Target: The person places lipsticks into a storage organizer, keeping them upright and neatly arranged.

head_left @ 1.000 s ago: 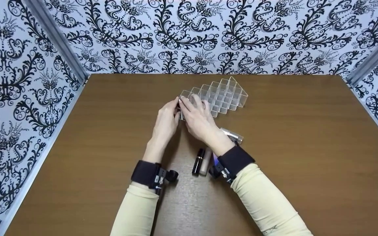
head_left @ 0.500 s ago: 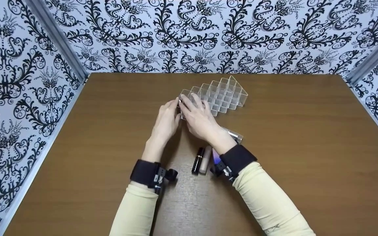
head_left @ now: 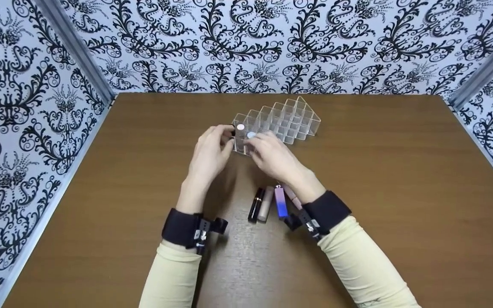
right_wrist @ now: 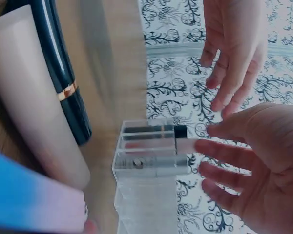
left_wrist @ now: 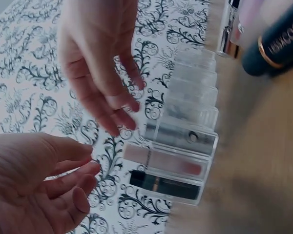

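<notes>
A clear stepped lipstick organizer stands toward the table's back. Its left end holds three tubes upright: a black tube, a pink tube and a silvery-grey tube. Two pale tops show from above. At that end, my left hand hovers beside the black tube with fingers loosely bent. My right hand is in front of the organizer, near the grey tube, its fingers spread and relaxed. The wrist views show both hands holding nothing.
On the table nearer me lie a black lipstick tube, a beige tube, a purple-blue tube and a pink tube, partly under my right forearm. A clear, metallic tube lies by them. Patterned walls enclose the table.
My right hand has drawn back to the right from the organizer's left end, uncovering the pale tops. My left hand has moved slightly left and loosened. The purple-blue tube is more exposed.
</notes>
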`<state>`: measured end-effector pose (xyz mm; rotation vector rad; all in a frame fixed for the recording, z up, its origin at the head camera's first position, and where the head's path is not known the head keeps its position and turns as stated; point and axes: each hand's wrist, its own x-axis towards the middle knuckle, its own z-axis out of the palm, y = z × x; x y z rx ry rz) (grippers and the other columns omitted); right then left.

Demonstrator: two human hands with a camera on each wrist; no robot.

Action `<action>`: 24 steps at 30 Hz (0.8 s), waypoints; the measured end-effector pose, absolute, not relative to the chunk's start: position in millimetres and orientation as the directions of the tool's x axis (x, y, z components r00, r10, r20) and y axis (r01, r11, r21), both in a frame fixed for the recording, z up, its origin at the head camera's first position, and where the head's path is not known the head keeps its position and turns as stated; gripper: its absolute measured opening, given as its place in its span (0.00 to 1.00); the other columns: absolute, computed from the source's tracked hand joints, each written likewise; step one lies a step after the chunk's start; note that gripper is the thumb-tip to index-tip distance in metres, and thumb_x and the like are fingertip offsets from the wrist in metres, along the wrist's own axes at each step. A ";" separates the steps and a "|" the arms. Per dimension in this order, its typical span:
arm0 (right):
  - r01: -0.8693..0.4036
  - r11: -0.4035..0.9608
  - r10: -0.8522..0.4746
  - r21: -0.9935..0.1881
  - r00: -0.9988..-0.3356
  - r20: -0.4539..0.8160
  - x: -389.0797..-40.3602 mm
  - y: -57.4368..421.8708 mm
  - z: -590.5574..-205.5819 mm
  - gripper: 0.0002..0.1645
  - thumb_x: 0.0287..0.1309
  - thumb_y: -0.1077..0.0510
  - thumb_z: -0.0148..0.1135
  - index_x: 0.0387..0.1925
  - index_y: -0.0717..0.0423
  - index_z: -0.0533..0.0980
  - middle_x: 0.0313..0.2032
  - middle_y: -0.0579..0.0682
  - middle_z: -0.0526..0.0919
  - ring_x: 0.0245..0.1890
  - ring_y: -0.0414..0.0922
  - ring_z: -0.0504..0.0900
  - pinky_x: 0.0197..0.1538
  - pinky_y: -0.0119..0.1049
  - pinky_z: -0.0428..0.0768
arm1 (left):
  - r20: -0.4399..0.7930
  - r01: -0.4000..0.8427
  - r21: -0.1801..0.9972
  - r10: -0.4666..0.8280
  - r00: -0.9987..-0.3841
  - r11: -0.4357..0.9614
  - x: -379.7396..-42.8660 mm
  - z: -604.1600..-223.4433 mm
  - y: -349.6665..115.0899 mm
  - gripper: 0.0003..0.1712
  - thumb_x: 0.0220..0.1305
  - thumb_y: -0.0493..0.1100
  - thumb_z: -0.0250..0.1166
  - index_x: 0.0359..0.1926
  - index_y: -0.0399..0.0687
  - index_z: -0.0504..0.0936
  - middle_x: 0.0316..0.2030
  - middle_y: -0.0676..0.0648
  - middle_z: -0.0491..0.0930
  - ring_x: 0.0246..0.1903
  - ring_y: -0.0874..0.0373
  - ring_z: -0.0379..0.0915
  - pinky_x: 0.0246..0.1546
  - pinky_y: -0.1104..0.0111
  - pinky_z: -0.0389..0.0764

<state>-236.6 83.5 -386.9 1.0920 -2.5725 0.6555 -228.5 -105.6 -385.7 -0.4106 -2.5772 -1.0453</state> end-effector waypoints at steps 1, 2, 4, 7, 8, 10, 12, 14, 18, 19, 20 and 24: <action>-0.726 0.613 -0.619 -0.312 -0.686 0.382 -234.4 86.7 -386.5 0.15 0.61 0.70 0.61 0.50 0.69 0.80 0.47 0.62 0.85 0.51 0.60 0.80 0.61 0.51 0.74 | 0.379 0.377 0.619 0.159 -0.912 0.689 -225.9 -383.7 -104.8 0.13 0.68 0.35 0.63 0.52 0.36 0.83 0.43 0.40 0.84 0.42 0.47 0.81 0.47 0.59 0.80; -0.716 0.617 -0.629 -0.326 -0.698 0.342 -231.9 90.0 -386.2 0.15 0.61 0.69 0.62 0.50 0.68 0.80 0.47 0.61 0.85 0.50 0.59 0.80 0.61 0.51 0.74 | 0.347 0.371 0.626 0.181 -0.920 0.686 -223.3 -381.7 -103.9 0.12 0.69 0.35 0.63 0.50 0.36 0.83 0.42 0.41 0.84 0.42 0.47 0.81 0.46 0.60 0.81; -0.694 0.626 -0.647 -0.356 -0.717 0.260 -227.3 95.9 -386.6 0.15 0.62 0.68 0.62 0.50 0.67 0.80 0.46 0.61 0.85 0.50 0.59 0.81 0.61 0.52 0.75 | 0.267 0.351 0.629 0.231 -0.935 0.693 -217.6 -377.9 -102.1 0.10 0.69 0.37 0.64 0.48 0.37 0.83 0.40 0.41 0.85 0.40 0.47 0.82 0.45 0.60 0.82; -0.667 0.633 -0.668 -0.393 -0.727 0.158 -220.7 102.3 -388.6 0.16 0.62 0.68 0.63 0.51 0.67 0.80 0.46 0.62 0.85 0.49 0.58 0.82 0.60 0.51 0.77 | 0.119 0.310 0.617 0.303 -0.945 0.723 -208.5 -373.6 -99.8 0.10 0.70 0.39 0.65 0.47 0.38 0.82 0.41 0.41 0.85 0.40 0.48 0.83 0.43 0.61 0.83; -0.664 0.632 -0.676 -0.399 -0.724 0.133 -218.6 103.9 -389.6 0.16 0.61 0.67 0.63 0.51 0.67 0.80 0.45 0.61 0.85 0.49 0.58 0.82 0.59 0.51 0.78 | 0.072 0.300 0.609 0.325 -0.943 0.735 -205.4 -372.6 -99.2 0.10 0.70 0.40 0.65 0.47 0.38 0.82 0.41 0.42 0.85 0.40 0.49 0.82 0.43 0.61 0.84; -0.667 0.621 -0.694 -0.410 -0.712 0.108 -215.3 105.8 -391.7 0.16 0.61 0.68 0.64 0.51 0.67 0.80 0.44 0.61 0.85 0.47 0.57 0.82 0.56 0.50 0.79 | -0.009 0.290 0.582 0.362 -0.932 0.760 -199.8 -371.1 -98.3 0.11 0.69 0.42 0.67 0.46 0.39 0.83 0.40 0.42 0.85 0.38 0.50 0.82 0.42 0.61 0.84; -0.668 0.617 -0.703 -0.416 -0.705 0.089 -212.3 107.6 -393.4 0.16 0.60 0.68 0.65 0.50 0.67 0.80 0.43 0.61 0.85 0.46 0.57 0.82 0.55 0.49 0.79 | -0.075 0.287 0.558 0.392 -0.917 0.779 -195.3 -370.0 -97.0 0.11 0.68 0.43 0.68 0.45 0.40 0.83 0.39 0.44 0.85 0.37 0.51 0.82 0.41 0.61 0.84; -0.672 0.614 -0.710 -0.414 -0.699 0.082 -209.6 109.4 -395.1 0.15 0.59 0.69 0.65 0.49 0.66 0.81 0.42 0.60 0.86 0.46 0.56 0.83 0.54 0.49 0.80 | -0.120 0.296 0.533 0.417 -0.901 0.793 -191.2 -369.7 -95.1 0.10 0.67 0.43 0.68 0.43 0.41 0.84 0.37 0.45 0.85 0.36 0.51 0.81 0.41 0.61 0.83; -0.675 0.617 -0.713 -0.405 -0.697 0.075 -204.8 113.0 -398.9 0.15 0.57 0.70 0.66 0.48 0.65 0.82 0.43 0.59 0.86 0.47 0.57 0.83 0.55 0.49 0.80 | -0.199 0.299 0.483 0.435 -0.878 0.823 -185.6 -371.1 -88.2 0.11 0.66 0.46 0.69 0.42 0.43 0.83 0.36 0.47 0.84 0.37 0.52 0.80 0.41 0.60 0.82; -0.677 0.619 -0.713 -0.398 -0.697 0.077 -203.8 113.8 -400.2 0.15 0.57 0.70 0.66 0.48 0.65 0.82 0.43 0.59 0.86 0.47 0.57 0.83 0.55 0.49 0.80 | -0.213 0.297 0.470 0.433 -0.876 0.831 -184.6 -372.0 -86.1 0.11 0.66 0.46 0.69 0.41 0.43 0.83 0.36 0.47 0.84 0.37 0.52 0.80 0.42 0.60 0.82; -0.681 0.618 -0.714 -0.393 -0.695 0.081 -202.9 114.1 -401.4 0.15 0.57 0.70 0.66 0.47 0.65 0.82 0.43 0.59 0.86 0.47 0.57 0.83 0.55 0.50 0.80 | -0.223 0.297 0.458 0.432 -0.874 0.838 -183.7 -372.6 -83.7 0.11 0.66 0.47 0.69 0.40 0.43 0.83 0.36 0.47 0.84 0.37 0.51 0.80 0.42 0.59 0.81; -0.692 0.602 -0.725 -0.398 -0.683 0.092 -199.2 114.3 -407.1 0.15 0.55 0.71 0.66 0.46 0.65 0.83 0.42 0.59 0.86 0.46 0.56 0.84 0.53 0.49 0.81 | -0.257 0.299 0.411 0.424 -0.868 0.861 -180.4 -376.7 -75.0 0.13 0.67 0.49 0.68 0.37 0.43 0.82 0.33 0.47 0.82 0.36 0.50 0.79 0.40 0.58 0.81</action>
